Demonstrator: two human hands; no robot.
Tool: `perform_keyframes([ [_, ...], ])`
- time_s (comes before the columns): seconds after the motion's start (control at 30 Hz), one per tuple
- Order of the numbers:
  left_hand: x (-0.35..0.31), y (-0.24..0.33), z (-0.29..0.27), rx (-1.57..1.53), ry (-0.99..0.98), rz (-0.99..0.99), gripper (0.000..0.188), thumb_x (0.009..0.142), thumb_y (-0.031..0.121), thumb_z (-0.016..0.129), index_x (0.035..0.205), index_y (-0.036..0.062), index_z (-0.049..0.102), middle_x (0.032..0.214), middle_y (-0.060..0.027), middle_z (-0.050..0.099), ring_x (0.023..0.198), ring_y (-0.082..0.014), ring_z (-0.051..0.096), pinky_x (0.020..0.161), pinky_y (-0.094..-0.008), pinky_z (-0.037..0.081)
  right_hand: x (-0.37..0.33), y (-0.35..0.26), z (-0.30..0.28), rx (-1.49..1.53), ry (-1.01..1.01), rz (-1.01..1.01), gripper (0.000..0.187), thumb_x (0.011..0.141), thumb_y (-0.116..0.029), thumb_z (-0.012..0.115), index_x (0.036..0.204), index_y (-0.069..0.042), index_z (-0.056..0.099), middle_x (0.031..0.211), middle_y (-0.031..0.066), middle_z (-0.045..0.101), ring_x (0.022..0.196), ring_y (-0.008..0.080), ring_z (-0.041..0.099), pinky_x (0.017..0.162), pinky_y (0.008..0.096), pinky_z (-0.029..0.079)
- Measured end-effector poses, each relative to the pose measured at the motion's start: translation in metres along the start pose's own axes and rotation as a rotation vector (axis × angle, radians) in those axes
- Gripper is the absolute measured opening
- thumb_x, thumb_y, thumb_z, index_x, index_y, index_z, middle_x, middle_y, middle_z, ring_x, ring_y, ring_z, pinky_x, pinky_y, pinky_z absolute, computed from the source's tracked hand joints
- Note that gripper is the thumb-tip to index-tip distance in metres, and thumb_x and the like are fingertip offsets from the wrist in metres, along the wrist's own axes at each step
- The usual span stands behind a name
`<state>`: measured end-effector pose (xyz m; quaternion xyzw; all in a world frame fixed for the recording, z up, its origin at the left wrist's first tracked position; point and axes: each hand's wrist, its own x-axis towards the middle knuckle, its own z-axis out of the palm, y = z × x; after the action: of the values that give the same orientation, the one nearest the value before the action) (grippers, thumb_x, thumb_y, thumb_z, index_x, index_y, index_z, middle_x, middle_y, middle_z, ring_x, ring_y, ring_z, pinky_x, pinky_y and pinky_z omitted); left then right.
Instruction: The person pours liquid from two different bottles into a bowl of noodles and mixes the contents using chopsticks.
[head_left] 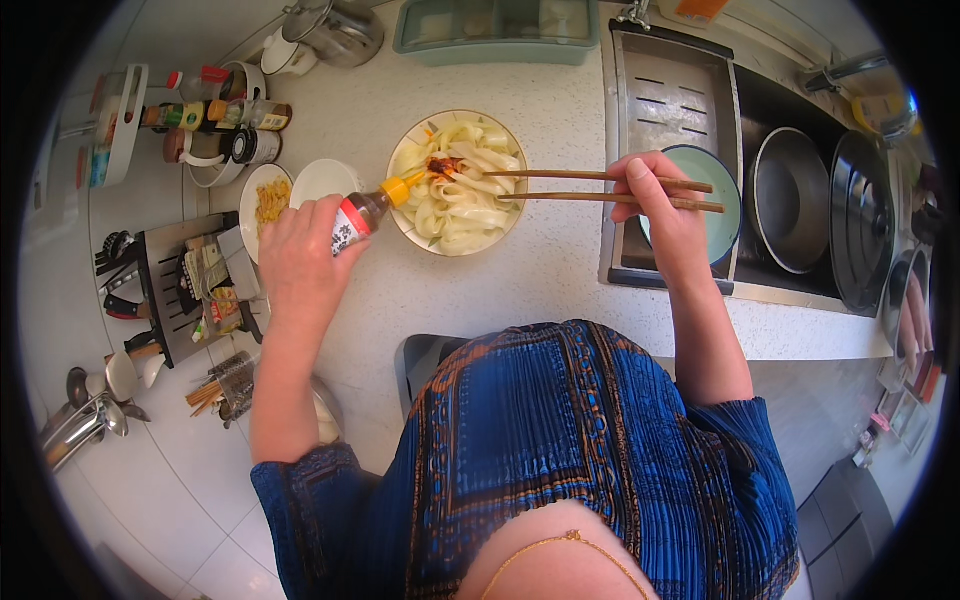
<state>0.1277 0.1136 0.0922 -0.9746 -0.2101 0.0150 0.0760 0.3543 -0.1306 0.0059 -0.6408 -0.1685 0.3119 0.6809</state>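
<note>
My left hand (300, 250) is wrapped round a sauce bottle (358, 214) with a white-and-red label and a yellow cap. The bottle tilts to the right, its spout over the left part of a round dish (519, 142) of wide pale noodles (468, 215). Dark reddish sauce (443, 167) lies on the noodles just beyond the spout. Closed on a pair of wooden chopsticks (560, 175), my right hand (660, 200) is over the sink edge. The chopsticks point left, slightly apart, with their tips over the right side of the noodles.
Left of the noodles stand an empty white bowl (326, 178) and a dish of chopped yellow food (270, 203). Condiment bottles (252, 115) crowd the back left. A lidded green container (497, 50) sits behind. At right, the sink holds a green bowl (712, 172) and dark pan (790, 205).
</note>
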Motion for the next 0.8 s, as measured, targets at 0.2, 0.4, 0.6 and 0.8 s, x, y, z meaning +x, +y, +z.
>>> perform_keyframes([
  [0.2,0.007,0.002,-0.007,0.039,-0.019,0.058,0.05,0.061,0.025,0.08,0.104,0.0104,0.06,0.09,-0.0046,0.062,0.082,-0.0235,0.057,0.074,-0.0359,0.039,-0.001,0.0,-0.001,0.005,0.007,0.005,0.028,0.093,-0.027,0.057,0.088,-0.002,0.066,0.068,0.0029,0.059,0.059,0.0091,0.058,0.054,0.0209,0.046],
  [0.4,0.015,0.005,-0.012,0.073,-0.024,0.109,0.05,0.06,0.024,0.08,0.103,0.0107,0.06,0.087,-0.0051,0.061,0.081,-0.0237,0.057,0.073,-0.0361,0.038,-0.001,0.0,-0.001,0.002,0.003,0.016,0.028,0.093,-0.028,0.057,0.088,-0.002,0.066,0.069,0.0031,0.059,0.059,0.009,0.058,0.054,0.0212,0.046],
  [0.6,0.021,0.005,-0.014,0.082,0.004,0.123,0.049,0.059,0.023,0.081,0.102,0.0105,0.06,0.084,-0.0048,0.059,0.081,-0.0238,0.056,0.073,-0.0363,0.038,-0.001,0.003,-0.003,0.027,-0.004,0.012,0.028,0.093,-0.028,0.058,0.088,-0.002,0.066,0.07,0.0027,0.058,0.059,0.0086,0.057,0.054,0.0211,0.047],
  [0.8,0.022,0.004,-0.012,0.071,0.042,0.128,0.052,0.058,0.022,0.082,0.102,0.0103,0.059,0.083,-0.0047,0.059,0.081,-0.0232,0.056,0.074,-0.0353,0.038,-0.001,0.004,-0.005,0.001,-0.042,0.047,0.027,0.094,-0.028,0.055,0.093,-0.003,0.064,0.076,0.0031,0.06,0.062,0.0087,0.058,0.059,0.0206,0.046],
])
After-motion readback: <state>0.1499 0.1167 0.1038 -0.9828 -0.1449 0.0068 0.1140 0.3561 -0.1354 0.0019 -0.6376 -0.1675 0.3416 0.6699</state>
